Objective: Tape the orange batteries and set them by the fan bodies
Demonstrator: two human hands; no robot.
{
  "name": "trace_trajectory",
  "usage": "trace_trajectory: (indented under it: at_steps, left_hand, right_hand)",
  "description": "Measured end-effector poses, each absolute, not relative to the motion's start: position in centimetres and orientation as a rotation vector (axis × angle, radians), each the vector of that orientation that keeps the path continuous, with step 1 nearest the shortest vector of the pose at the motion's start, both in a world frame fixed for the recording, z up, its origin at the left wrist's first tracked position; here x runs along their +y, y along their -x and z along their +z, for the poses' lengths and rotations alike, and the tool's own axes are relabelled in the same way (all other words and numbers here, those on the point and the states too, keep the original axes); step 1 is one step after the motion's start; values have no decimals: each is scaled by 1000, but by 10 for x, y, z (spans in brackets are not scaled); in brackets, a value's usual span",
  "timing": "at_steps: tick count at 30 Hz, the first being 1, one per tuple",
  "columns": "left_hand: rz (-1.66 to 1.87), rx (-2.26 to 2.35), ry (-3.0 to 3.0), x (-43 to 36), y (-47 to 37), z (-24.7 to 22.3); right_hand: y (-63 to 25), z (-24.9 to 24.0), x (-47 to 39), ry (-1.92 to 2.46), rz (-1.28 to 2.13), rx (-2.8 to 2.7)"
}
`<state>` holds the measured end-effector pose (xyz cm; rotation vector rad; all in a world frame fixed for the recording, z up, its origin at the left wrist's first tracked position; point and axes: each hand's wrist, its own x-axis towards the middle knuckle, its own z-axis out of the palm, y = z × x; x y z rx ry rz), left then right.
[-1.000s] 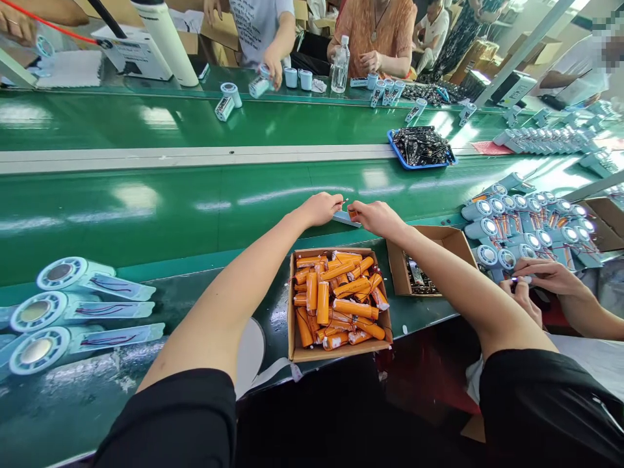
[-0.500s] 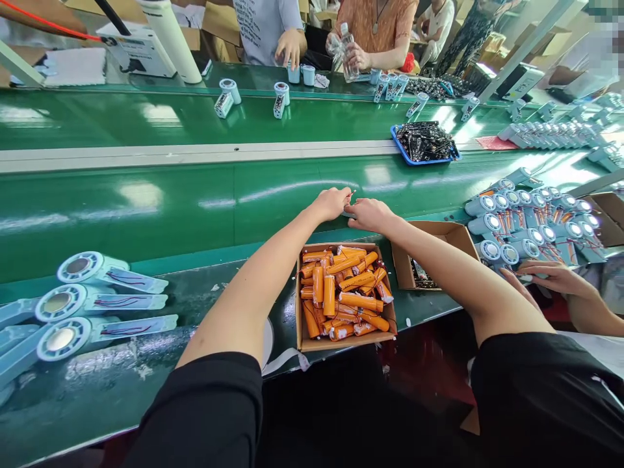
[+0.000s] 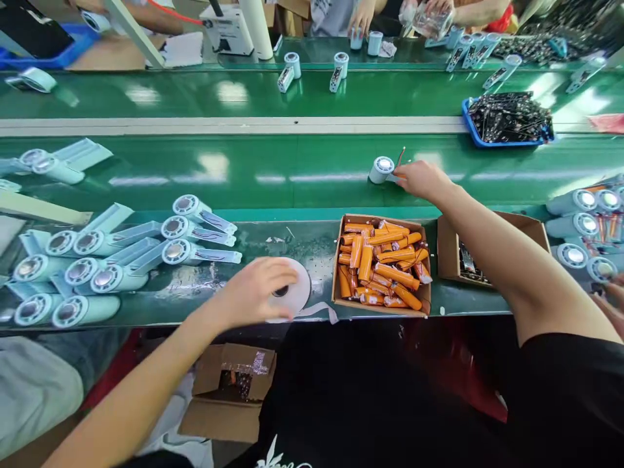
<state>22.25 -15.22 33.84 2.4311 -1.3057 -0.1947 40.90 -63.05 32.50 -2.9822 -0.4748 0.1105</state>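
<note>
Pale blue plastic makes up the casing [image 3: 381,169] at the right hand [image 3: 423,181], its round end with a silvery disc just beyond the fingertips, toward the left. Those fingers are closed on its narrow handle, mostly hidden by the hand, and a thin wire [image 3: 400,156] pokes up beside them. The casing is over the green belt [image 3: 244,195]; whether it rests there or hangs just above is unclear. Well apart, the left hand [image 3: 266,289] reaches across a roll of white tape [image 3: 299,289] on the dark bench [image 3: 316,237], fingers loosely curled; I cannot tell if they grip it. Between the roll and a second cardboard box [image 3: 447,253] sits a cardboard box [image 3: 385,310] full of orange cylinders [image 3: 390,257], nearer the body than the casing.
</note>
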Motion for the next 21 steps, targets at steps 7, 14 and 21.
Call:
trace_trajectory:
  at_steps: [7, 14, 21]
  left_hand:
    - [201, -1040, -2771, -117, -136, 310]
    - [925, -871, -2446, -163, -133, 335]
    - [808, -652, -2453, -163, -140, 321]
  right_hand:
    - [-258, 400, -543, 2487, -80, -465]
    - [-126, 376, -450, 1714, 847, -567]
    - [-104, 344, -450, 1800, 639, -878]
